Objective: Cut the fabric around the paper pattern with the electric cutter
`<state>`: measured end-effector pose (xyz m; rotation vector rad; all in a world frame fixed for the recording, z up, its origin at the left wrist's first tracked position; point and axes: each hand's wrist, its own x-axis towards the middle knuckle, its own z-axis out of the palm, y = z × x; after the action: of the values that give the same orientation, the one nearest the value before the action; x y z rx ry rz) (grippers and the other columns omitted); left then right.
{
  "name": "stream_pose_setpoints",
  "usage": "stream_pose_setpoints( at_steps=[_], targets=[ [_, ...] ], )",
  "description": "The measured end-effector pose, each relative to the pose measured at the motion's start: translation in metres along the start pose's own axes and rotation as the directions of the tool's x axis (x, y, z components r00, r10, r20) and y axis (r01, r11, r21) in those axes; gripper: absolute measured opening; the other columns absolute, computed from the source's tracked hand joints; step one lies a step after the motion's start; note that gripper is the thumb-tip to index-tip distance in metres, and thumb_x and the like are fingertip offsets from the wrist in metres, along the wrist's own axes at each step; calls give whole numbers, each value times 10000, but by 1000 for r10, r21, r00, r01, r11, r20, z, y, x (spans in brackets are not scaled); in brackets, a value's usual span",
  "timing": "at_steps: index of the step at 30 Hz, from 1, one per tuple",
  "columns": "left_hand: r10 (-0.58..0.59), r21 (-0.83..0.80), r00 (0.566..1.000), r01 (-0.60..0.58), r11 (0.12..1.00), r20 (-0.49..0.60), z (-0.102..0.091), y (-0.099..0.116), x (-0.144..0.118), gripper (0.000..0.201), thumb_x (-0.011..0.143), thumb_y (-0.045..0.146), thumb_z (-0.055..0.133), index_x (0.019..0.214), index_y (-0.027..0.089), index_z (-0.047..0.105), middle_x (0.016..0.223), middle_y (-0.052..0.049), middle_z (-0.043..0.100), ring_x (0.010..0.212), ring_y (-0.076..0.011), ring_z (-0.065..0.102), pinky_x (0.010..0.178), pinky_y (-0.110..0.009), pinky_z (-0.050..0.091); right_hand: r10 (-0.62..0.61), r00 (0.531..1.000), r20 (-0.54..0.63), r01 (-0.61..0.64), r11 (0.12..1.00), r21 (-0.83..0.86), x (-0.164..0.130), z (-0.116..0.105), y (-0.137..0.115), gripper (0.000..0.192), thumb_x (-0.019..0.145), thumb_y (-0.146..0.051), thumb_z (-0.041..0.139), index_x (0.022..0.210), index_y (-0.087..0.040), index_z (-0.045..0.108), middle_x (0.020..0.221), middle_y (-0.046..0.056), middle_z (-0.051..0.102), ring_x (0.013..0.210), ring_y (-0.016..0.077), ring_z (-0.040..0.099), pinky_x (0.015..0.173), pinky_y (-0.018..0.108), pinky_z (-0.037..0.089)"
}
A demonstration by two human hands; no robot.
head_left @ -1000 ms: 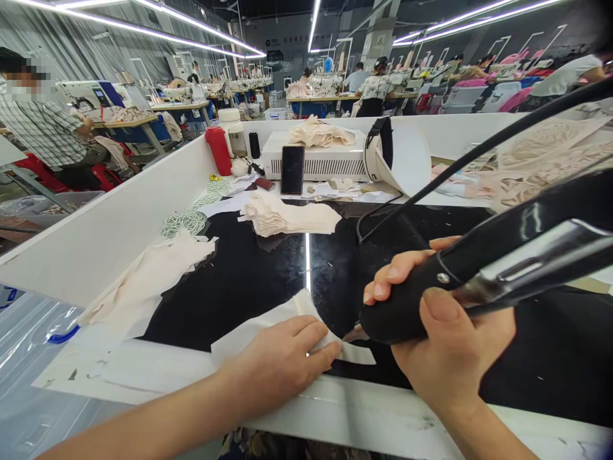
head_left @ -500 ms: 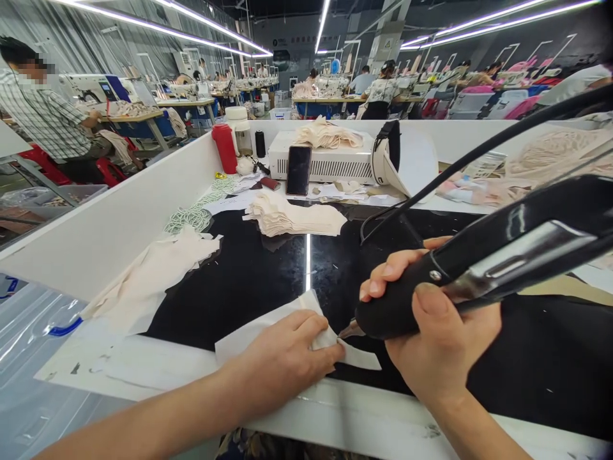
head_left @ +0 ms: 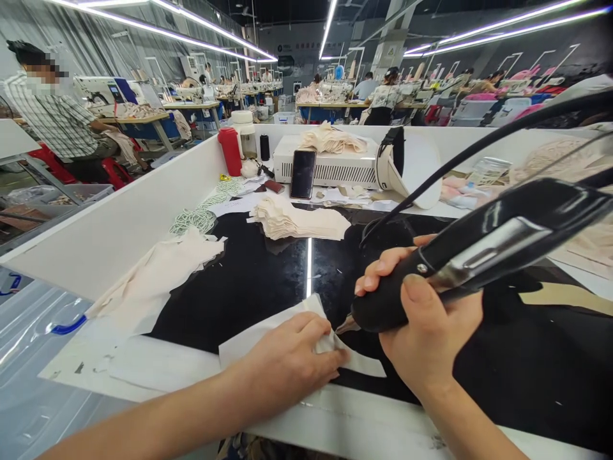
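Observation:
My right hand [head_left: 426, 338] is wrapped round a black corded hand tool [head_left: 498, 249] with a long silver lever on its side. The tool's narrow metal tip [head_left: 347, 324] points down-left, close to the edge of a white fabric piece [head_left: 258, 335]; I cannot tell whether it touches. Over that piece lies my left hand [head_left: 292, 354], fingers curled and pressed together on a folded part of the cloth near the tip. A slim curved end of the white piece extends right, past my left fingertips. My left palm and fingers hide part of the fold.
On the black tabletop [head_left: 230, 281] lies a cream fabric stack [head_left: 297, 220], with pale pieces [head_left: 153, 271] to its left. Behind stand a phone [head_left: 302, 174], a white vented box [head_left: 335, 169] and a red bottle [head_left: 230, 151]. A black cable [head_left: 460, 172] arches across the right side.
The tool and my right hand have shifted slightly left and the tool sits a bit lower. My left thumb and fingers have moved slightly on the fold. The whole view has tilted a little.

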<state>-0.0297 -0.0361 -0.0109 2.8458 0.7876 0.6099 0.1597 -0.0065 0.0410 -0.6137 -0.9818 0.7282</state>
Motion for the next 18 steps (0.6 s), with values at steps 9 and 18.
stream_pose_setpoints(
  at_steps=[9, 18],
  targets=[
    [13, -88, 999, -15, 996, -33, -2, -10, -2, 221, 1189, 267, 663, 1383, 189, 737, 1353, -129, 738, 1230, -251, 729, 1095, -346, 635, 8, 999, 46, -5, 998, -67, 6, -11, 6, 434, 948, -460, 973, 1220, -323, 664, 918, -70, 774, 690, 158, 731, 655, 309, 660],
    [-461, 93, 886, 456, 885, 53, -15, -44, 16, 113, 1124, 275, 765, 1164, 169, 756, 1160, -84, 746, 1073, -302, 712, 975, -466, 616, 131, 978, 163, -4, 790, -613, 28, -84, 5, 641, 863, -759, 926, 1285, -334, 697, 1229, 68, 860, 1048, 313, 843, 883, 434, 722]
  ],
)
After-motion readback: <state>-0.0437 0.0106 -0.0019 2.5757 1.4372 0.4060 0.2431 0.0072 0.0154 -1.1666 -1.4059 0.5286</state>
